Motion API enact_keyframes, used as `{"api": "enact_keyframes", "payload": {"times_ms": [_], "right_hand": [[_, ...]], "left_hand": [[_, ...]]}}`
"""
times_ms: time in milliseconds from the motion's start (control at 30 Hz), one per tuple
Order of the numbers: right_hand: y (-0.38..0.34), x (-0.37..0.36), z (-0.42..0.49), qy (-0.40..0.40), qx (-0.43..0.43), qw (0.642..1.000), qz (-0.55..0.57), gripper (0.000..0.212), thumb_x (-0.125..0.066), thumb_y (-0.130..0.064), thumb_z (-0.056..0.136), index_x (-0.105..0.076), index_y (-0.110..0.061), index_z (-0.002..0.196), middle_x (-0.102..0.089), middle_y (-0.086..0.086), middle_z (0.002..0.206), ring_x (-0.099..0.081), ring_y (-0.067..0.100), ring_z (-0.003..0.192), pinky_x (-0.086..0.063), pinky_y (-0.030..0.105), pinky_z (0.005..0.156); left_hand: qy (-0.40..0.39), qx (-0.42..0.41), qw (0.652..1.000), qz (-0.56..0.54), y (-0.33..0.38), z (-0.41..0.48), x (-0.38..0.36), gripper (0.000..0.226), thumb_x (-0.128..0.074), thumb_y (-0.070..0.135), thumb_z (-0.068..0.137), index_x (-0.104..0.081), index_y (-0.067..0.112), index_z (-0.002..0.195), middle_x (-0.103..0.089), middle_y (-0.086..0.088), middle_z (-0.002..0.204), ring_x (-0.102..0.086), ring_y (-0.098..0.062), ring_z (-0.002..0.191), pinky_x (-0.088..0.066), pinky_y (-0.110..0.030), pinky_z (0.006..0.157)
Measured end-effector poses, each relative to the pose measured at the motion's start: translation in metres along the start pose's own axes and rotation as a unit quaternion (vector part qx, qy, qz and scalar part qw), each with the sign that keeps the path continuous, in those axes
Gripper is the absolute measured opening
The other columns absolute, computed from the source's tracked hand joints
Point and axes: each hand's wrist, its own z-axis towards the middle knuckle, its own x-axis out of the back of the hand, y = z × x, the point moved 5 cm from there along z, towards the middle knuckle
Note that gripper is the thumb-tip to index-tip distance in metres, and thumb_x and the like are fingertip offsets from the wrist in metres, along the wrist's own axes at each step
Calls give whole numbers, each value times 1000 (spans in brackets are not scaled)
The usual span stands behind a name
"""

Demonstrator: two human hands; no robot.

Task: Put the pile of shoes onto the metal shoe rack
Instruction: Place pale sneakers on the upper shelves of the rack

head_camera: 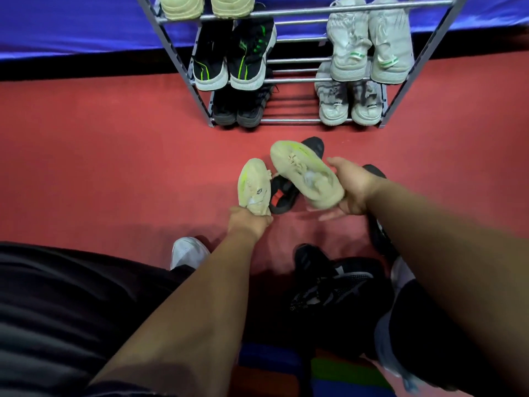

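My left hand (248,222) grips the heel of a pale yellow-green shoe (254,184), toe pointing away. My right hand (353,186) holds the matching pale shoe (305,176) by its heel, raised above the red floor. Under them lie a black shoe with a red patch (283,194) and another black shoe (315,144). More black shoes (335,285) lie near my legs. The metal shoe rack (292,80) stands ahead, holding black-and-green shoes (232,58), dark shoes (237,110), white pairs (369,53) and pale shoes on top.
A white shoe (187,252) rests by my left knee. A blue cloth-covered wall (71,24) runs behind the rack. The rack's middle columns show bare rails. Coloured mats (286,368) lie at the bottom edge.
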Motion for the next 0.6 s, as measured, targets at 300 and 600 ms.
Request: {"api": "enact_keyframes", "payload": {"times_ms": [300, 600], "right_hand": [[41, -13, 31, 110, 12, 971, -210, 47, -73, -49, 91, -65, -16, 123, -79, 12, 104, -74, 25, 82, -65, 42, 85], [34, -18, 46, 216, 85, 883, -408, 109, -95, -51, 69, -34, -11, 150, -40, 12, 145, -51, 29, 130, -43, 34, 105]], "left_hand": [[-36, 14, 999, 38, 6, 0, -3, 97, -84, 46, 61, -39, 15, 141, -60, -4, 127, -64, -26, 111, -52, -30, 89], [-23, 29, 999, 33, -2, 7, -22, 109, -91, 55, 62, -35, 7, 143, -51, -7, 135, -61, -28, 121, -51, -37, 107]]}}
